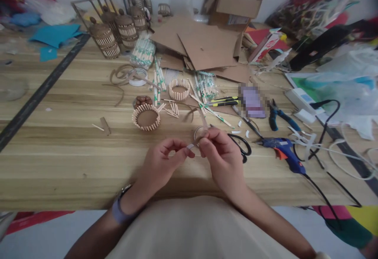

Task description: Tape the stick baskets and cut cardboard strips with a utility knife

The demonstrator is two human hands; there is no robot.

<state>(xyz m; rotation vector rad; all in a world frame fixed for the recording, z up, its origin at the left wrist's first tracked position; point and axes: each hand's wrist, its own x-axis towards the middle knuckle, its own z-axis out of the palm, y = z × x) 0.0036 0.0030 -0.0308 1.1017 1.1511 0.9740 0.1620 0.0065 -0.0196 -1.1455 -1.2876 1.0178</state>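
Note:
Near the table's front, my left hand (pixel 165 160) is closed, thumb and forefinger pinching the white end of a narrow pale strip (pixel 191 146) that looks like tape. My right hand (pixel 223 152) is closed on the strip's other part, and a tan length rises above its fingertips. Partly hidden behind the right fingers is a round pale-rimmed ring (pixel 198 133), perhaps a tape roll. Black-handled scissors (pixel 243 145) lie beside the right hand. Farther off, to the left, stands a round cardboard base ringed with short wooden sticks (pixel 147 118). A similar stick ring (pixel 179 89) sits behind it.
A blue glue gun (pixel 280 145), pliers (pixel 280 117), a cutter (pixel 224 101) and a blurred phone (pixel 253 100) lie right. Wrapped sticks (pixel 143 52), cardboard sheets (pixel 209 46) and a white tape roll (pixel 138 77) fill the back. Stick-covered lanterns (pixel 104 40) stand back left.

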